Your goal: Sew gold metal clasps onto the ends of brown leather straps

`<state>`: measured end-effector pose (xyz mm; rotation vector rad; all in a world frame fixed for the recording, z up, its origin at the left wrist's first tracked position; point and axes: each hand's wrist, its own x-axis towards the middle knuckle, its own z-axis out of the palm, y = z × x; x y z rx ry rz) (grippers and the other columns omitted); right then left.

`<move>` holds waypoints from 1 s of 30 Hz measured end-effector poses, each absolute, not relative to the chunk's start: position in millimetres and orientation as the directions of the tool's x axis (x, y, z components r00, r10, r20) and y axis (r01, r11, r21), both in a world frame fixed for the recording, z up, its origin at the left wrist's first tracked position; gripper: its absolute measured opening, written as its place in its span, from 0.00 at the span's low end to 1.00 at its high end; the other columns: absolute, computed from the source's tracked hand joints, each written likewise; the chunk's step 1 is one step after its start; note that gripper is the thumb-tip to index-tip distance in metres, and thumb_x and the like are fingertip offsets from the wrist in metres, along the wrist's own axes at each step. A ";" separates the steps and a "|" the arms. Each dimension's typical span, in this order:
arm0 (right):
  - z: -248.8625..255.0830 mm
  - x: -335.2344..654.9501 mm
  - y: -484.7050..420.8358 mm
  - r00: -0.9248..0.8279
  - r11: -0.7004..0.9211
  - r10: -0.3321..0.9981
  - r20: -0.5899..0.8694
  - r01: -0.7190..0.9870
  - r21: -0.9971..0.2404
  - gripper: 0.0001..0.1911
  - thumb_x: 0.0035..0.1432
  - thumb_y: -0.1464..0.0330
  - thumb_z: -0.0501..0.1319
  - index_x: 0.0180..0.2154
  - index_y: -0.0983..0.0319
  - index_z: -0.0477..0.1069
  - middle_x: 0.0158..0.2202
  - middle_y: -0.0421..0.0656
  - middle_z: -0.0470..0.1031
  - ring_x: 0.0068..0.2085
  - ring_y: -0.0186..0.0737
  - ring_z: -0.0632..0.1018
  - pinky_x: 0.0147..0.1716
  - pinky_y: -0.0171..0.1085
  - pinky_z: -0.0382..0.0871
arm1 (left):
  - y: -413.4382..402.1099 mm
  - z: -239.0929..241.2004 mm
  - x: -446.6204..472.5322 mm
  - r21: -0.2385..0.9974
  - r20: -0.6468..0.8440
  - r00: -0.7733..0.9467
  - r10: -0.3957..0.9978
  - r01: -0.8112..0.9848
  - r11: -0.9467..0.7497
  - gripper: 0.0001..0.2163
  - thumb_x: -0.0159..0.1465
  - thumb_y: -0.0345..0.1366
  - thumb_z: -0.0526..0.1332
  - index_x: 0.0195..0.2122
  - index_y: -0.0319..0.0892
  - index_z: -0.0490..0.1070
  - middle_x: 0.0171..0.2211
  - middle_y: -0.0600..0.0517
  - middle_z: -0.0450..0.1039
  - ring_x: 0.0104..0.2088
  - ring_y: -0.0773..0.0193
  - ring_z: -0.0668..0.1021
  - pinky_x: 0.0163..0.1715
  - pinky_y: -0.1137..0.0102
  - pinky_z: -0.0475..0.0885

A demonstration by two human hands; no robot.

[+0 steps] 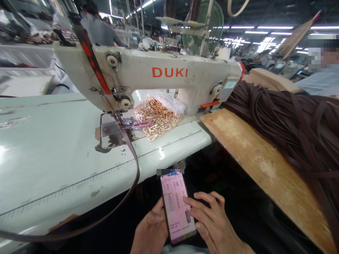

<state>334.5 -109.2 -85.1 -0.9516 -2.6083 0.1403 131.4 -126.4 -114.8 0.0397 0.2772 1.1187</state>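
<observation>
My left hand [150,229] is wrapped round the left edge of a smartphone [177,206] with a pink screen, held low in front of the table edge. My right hand [212,222] rests on the phone's right side, fingers curled, one fingertip touching the screen. A white DUKI sewing machine [148,76] stands on the pale green table [53,155]. A dark brown strap [132,155] runs from under its presser foot [127,123] and loops down off the table's front edge to the left.
A clear bag of gold metal clips [157,118] lies under the machine arm. A big pile of brown straps [288,123] covers a wooden board [254,158] at right. Behind it sits another person [317,77]; a fan [203,26] stands behind the machine.
</observation>
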 end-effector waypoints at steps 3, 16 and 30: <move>-81.9 336.6 -108.8 -0.714 0.767 0.641 0.282 0.607 -0.207 0.11 0.67 0.68 0.50 0.44 0.63 0.70 0.56 0.44 0.69 0.55 0.49 0.64 0.51 0.47 0.50 | -126.1 -113.9 131.7 0.181 -0.207 0.419 0.884 -0.871 0.456 0.23 0.56 0.31 0.52 0.54 0.39 0.70 0.48 0.42 0.73 0.53 0.44 0.71 0.55 0.49 0.58; -83.6 341.3 -111.1 -0.701 0.747 0.664 0.258 0.627 -0.220 0.10 0.67 0.68 0.51 0.44 0.61 0.69 0.57 0.43 0.69 0.56 0.49 0.63 0.52 0.48 0.50 | -127.8 -115.6 133.8 0.180 -0.225 0.378 0.898 -0.890 0.420 0.23 0.55 0.30 0.52 0.52 0.37 0.71 0.45 0.43 0.75 0.54 0.45 0.70 0.56 0.49 0.57; -84.9 340.4 -111.5 -0.693 0.747 0.664 0.281 0.630 -0.213 0.11 0.67 0.68 0.49 0.43 0.61 0.70 0.56 0.43 0.69 0.55 0.49 0.64 0.51 0.47 0.51 | -127.3 -114.8 133.3 0.215 -0.220 0.383 0.897 -0.878 0.427 0.23 0.56 0.30 0.51 0.53 0.37 0.71 0.46 0.42 0.74 0.54 0.45 0.70 0.55 0.49 0.58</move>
